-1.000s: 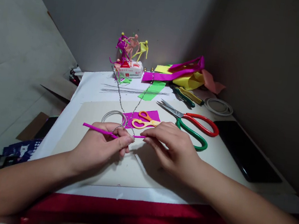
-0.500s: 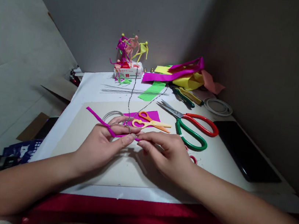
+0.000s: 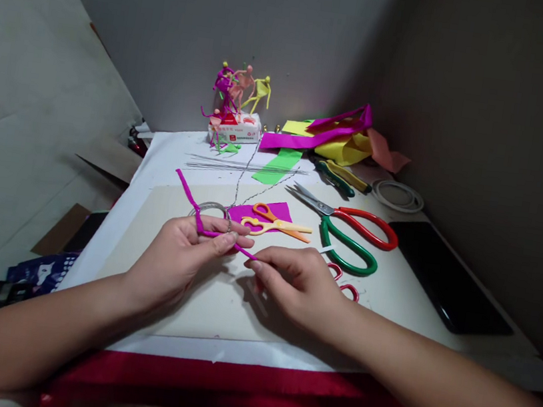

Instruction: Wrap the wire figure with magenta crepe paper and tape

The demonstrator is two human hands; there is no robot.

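My left hand is closed on a wire figure whose arms are wrapped in magenta paper. One wrapped arm sticks up to the left, and two long twisted wire legs point away over the table. My left thumb presses the figure near its middle; part of it is hidden by the fingers. My right hand pinches the far end of the magenta-wrapped arm, which stretches between both hands. Behind the fingers lie a wire coil and orange-and-yellow scissors on a magenta paper piece.
Large scissors with red and green handles lie to the right, beside a black phone. Red-handled scissors are near my right wrist. Farther back are pliers, straight wires, paper strips and small paper figures on a box.
The wire figure has turned in my left hand, its left arm now pointing more steeply up. My right hand has shifted slightly down and away, showing more of the magenta arm.
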